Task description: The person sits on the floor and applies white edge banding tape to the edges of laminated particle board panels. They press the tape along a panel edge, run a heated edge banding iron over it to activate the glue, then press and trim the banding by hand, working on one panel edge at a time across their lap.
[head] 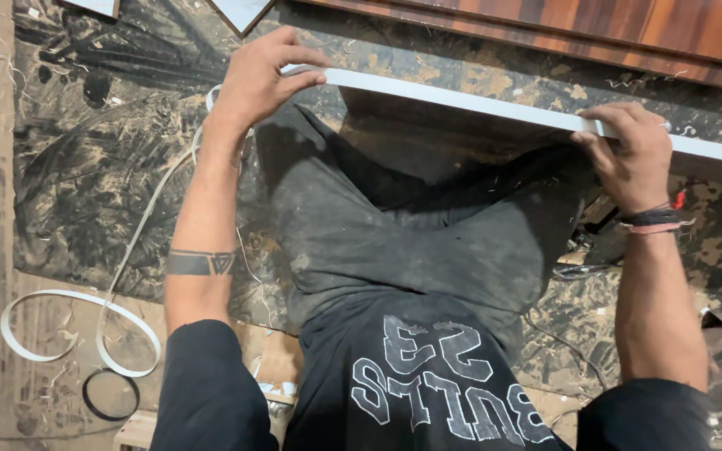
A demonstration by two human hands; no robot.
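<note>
My left hand (pixel 261 79) pinches the left end of a long white edge-band strip (pixel 461 100) that lies along the upper edge of a board standing on edge. My right hand (pixel 633 154) presses on the same strip further right, fingers curled over it. The strip's loose tail (pixel 85 321) trails down to the left and curls in loops on the floor. My knee in dark grey trousers (pixel 394 225) sits under the board between my arms.
Brown wood-grain panels (pixel 612 25) lie at the top right. The floor (pixel 94 150) is a dark, paint-stained sheet strewn with shavings. A thin black ring (pixel 110 394) lies at the lower left, and a white panel corner (pixel 240 12) shows at top.
</note>
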